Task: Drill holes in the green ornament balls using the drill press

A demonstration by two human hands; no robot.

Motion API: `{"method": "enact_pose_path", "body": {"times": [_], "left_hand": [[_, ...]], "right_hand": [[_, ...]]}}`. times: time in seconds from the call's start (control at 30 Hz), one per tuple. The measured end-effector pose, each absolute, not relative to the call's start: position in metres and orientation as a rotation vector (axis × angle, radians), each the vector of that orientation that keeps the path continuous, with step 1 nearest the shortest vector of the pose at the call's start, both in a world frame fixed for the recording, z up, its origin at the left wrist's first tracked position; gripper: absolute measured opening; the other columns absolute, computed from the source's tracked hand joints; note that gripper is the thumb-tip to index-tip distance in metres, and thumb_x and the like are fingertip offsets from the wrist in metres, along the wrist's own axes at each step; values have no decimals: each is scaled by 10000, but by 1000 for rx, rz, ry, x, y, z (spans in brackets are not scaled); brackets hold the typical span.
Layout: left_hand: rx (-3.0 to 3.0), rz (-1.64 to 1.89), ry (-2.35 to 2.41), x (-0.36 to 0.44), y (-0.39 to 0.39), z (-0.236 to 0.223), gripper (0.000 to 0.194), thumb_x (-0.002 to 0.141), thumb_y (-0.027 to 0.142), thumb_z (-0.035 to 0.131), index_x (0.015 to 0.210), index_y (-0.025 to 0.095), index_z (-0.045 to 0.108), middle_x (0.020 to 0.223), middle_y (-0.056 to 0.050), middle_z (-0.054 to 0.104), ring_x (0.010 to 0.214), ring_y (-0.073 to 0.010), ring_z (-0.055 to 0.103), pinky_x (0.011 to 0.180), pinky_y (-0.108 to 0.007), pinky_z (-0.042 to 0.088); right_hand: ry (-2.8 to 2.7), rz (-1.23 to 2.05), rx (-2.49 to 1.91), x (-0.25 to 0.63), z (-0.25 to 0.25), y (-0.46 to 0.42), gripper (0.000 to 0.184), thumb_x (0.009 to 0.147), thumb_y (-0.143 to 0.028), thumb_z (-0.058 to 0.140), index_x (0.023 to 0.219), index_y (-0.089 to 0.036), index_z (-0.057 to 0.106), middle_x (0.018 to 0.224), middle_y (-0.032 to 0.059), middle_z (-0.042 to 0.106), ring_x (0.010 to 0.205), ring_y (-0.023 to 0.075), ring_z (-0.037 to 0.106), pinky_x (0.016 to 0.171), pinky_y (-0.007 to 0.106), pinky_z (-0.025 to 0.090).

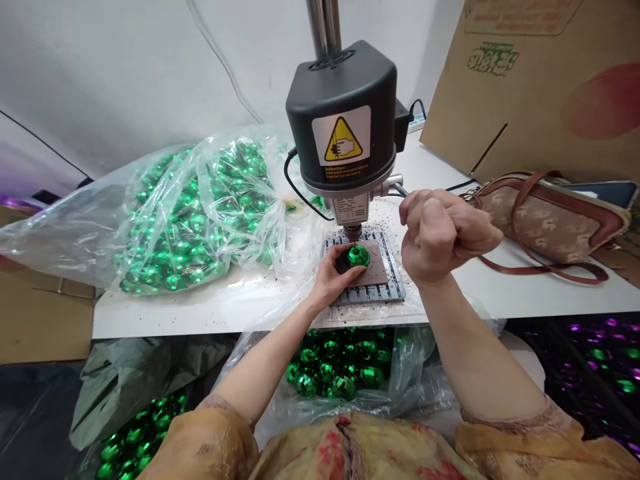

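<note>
Green faceted ball (359, 256): on the wooden pad (376, 272) beneath the drill press (345, 120), pinched by the left hand (336, 275), apparently to steady it under the chuck (353, 232). Right hand (434, 235): clenched beside the feed lever (401, 191), seemingly for control.

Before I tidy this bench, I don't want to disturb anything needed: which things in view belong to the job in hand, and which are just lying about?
In use, it seems:
drill
lever, at the right hand
green ball, in the left hand
board and base plate beneath
lower green balls
bagged balls, probably

Just lying about, probably:
handbag
carton, right
</note>
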State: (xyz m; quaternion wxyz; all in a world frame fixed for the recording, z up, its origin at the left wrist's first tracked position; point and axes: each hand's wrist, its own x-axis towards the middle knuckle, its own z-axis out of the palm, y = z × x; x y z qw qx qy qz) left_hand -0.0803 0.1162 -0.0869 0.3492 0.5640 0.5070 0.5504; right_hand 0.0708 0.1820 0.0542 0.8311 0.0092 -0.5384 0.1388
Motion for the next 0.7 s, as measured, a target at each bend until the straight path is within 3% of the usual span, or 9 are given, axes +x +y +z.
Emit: {"method": "enact_pose_path", "body": {"times": [0.2,0.3,0.4,0.5,0.6,0.7], "left_hand": [[1444,1450,1310,-79,117,-86,616,766,517,878,1226,200,618,1243,-118,704,1200,-284,668,1117,-505,506],[1422,1463,1304,-76,119,-85,628,748,535,885,1209,196,626,1206,-112,718,1160,-272,681,1085,-487,527],[1392,1502,1341,-72,119,-80,623,721,549,896,1160,188,641,1138,-104,731,1071,-256,700,999,-446,563],[1432,1538,1447,-73,105,-65,538,751,515,880,1116,189,656,1092,-92,732,994,-226,702,917,-389,569],[1590,1485,1485,-83,68,-43,424,802,450,848,1087,198,661,1056,-79,722,956,-204,690,859,-341,555],[1819,1134,1289,-97,16,-33,397,810,426,843,1084,201,664,1056,-92,720,989,-226,695,865,-340,561]], "right_hand": [[-1155,267,32,71,42,179,513,931,-140,579,620,-178,174,520,-54,250,435,44,257,451,266,333],[-1105,313,-70,70,54,178,543,957,-179,597,593,-173,194,512,-54,224,421,37,249,442,249,302],[-1089,414,-250,68,82,181,563,996,-325,612,589,-191,248,530,-54,235,436,43,320,449,228,273],[-1124,469,-253,67,107,189,590,953,-480,665,595,-226,270,502,-74,252,407,48,274,423,248,228],[-1128,487,-189,67,114,195,508,958,-334,667,628,-246,291,504,-88,274,378,66,258,414,275,214],[-1122,498,-128,67,111,195,432,960,-127,579,656,-257,302,513,-89,283,363,85,301,414,287,210]]}}
